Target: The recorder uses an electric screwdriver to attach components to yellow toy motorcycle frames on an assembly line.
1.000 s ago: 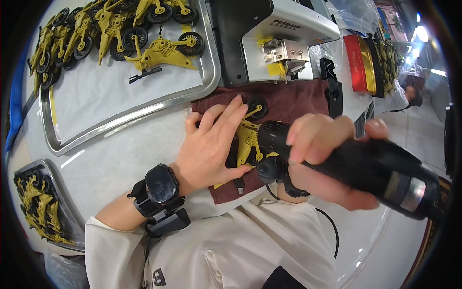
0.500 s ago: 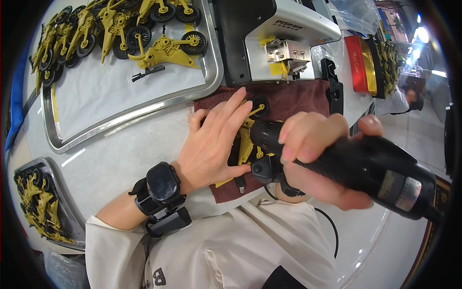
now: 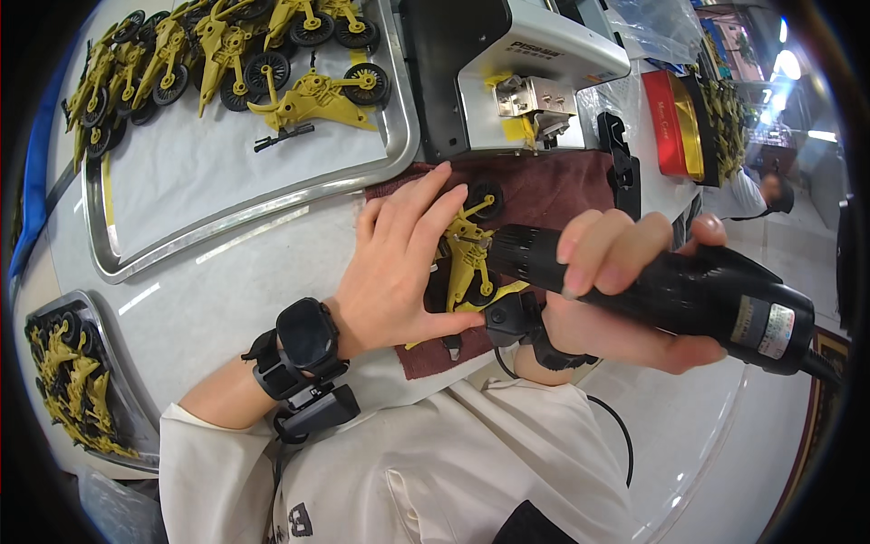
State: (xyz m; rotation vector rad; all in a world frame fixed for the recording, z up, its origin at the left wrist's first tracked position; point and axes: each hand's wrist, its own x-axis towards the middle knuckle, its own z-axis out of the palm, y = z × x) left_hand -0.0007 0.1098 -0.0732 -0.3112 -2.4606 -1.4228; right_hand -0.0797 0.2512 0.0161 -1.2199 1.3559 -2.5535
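Observation:
A yellow toy motorcycle [image 3: 469, 258] with black wheels lies on a maroon cloth [image 3: 555, 189] in front of me. My left hand [image 3: 394, 258] rests across its left side, fingers stretched and thumb spread, touching it. In my right hand [image 3: 625, 281] is a black electric screwdriver [image 3: 698, 295], held nearly level with the fingers wrapped round its body. Its thin bit points left at the middle of the toy's frame; whether the bit touches a screw is too small to tell. My left palm hides part of the toy.
A metal tray [image 3: 249, 213] at the far left bears several similar motorcycles; a smaller tray [image 3: 118, 399] of yellow parts stands near left. Beyond the cloth is a black-and-white machine [image 3: 521, 77], with a red box [image 3: 664, 122] to its right. A person [image 3: 761, 192] is in the right background.
The screwdriver's nose has drawn back a little to the right, baring its bit and more of the toy. My left hand stays on the toy, and the whole view has shifted slightly.

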